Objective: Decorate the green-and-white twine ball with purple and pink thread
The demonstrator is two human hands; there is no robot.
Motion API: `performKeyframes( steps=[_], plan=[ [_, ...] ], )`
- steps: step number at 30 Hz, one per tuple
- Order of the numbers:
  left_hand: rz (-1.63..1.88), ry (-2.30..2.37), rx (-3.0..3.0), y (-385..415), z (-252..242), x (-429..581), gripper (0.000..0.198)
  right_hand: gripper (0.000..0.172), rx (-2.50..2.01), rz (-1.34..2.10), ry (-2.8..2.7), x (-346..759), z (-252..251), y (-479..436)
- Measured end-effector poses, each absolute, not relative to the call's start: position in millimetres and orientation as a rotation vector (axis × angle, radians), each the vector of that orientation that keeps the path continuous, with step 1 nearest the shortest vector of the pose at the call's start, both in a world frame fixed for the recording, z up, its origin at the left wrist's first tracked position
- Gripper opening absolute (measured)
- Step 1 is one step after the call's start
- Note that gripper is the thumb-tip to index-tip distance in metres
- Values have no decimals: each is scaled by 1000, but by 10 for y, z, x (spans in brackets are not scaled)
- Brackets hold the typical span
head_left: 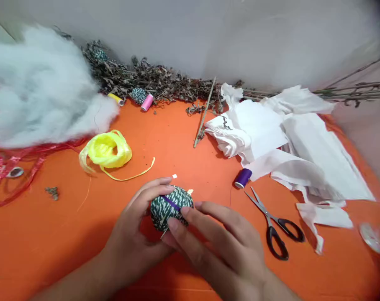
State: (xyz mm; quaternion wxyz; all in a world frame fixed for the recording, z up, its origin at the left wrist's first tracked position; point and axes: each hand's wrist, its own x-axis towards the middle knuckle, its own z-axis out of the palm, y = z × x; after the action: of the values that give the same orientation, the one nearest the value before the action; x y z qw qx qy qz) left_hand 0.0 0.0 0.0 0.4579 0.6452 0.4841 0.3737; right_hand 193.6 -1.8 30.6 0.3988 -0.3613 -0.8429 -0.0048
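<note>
My left hand is curled around a ball of green-and-white twine low over the orange table. A purple thread lies across the ball. My right hand reaches in from the right, its fingertips pressed against the ball's near side. A small pale scrap lies just beyond the ball.
A purple thread spool and black-handled scissors lie to the right, with white fabric pieces behind them. Yellow raffia ribbon, white stuffing, red ribbon, dried twigs, yellow and pink spools lie farther back and left.
</note>
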Motion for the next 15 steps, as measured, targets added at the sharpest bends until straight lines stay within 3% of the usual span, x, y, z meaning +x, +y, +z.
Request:
performKeyframes(
  steps=[4,9,15],
  plan=[
    [931,1051,1362,-31,22,-22,62,17,-1093,313,-1874,1973,340,79],
    [911,987,1059,-11,99,-16,35,15,-1182,897,-1634,1955,298,149],
    [906,1018,941,2,122,18,26,13,-1148,974,-1672,1952,277,149]
  ],
)
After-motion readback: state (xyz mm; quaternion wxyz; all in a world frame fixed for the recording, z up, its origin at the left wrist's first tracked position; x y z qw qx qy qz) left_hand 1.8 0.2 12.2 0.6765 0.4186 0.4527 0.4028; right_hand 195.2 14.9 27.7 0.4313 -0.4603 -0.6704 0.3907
